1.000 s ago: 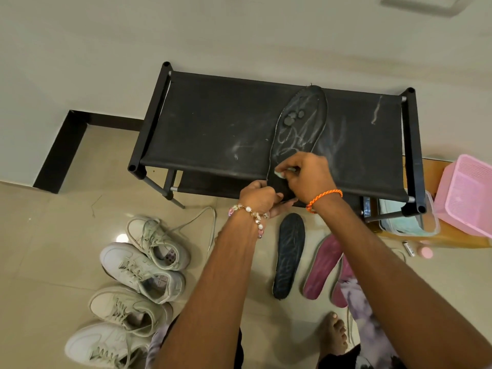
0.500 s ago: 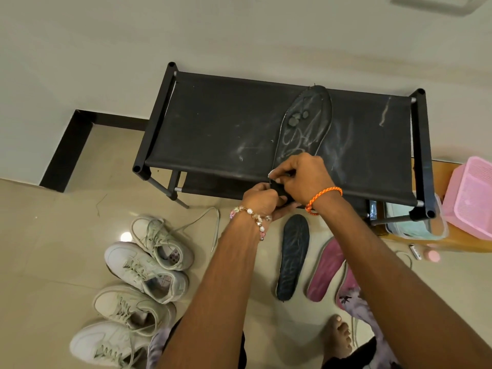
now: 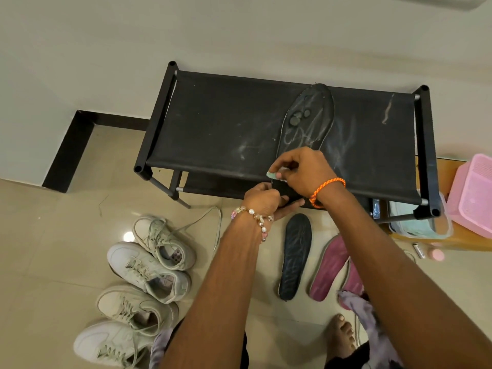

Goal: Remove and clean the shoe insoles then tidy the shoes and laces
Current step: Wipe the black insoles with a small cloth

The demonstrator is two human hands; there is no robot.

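A black insole (image 3: pixel 308 121) lies lengthwise on the black fabric top of a shoe rack (image 3: pixel 229 123), smeared with whitish streaks. My left hand (image 3: pixel 263 199) grips its heel end at the rack's front edge. My right hand (image 3: pixel 300 171) pinches a small pale green piece (image 3: pixel 273 175) against the insole near the heel. On the floor below lie a second black insole (image 3: pixel 295 255) and two pink insoles (image 3: pixel 330 267). Several white sneakers (image 3: pixel 149 270) stand in a row at the left, one with a loose lace (image 3: pixel 213 222).
A pink plastic basket (image 3: pixel 471 193) and a clear tub with a pale cloth (image 3: pixel 415 222) sit on a low wooden board at the right. A small pink bottle (image 3: pixel 436 254) lies on the floor. My bare foot (image 3: pixel 340 334) is near the bottom edge. A wall stands behind the rack.
My right hand has shifted slightly along the insole's heel end, and the pale green piece shows again at my fingertips. My left hand still holds the heel.
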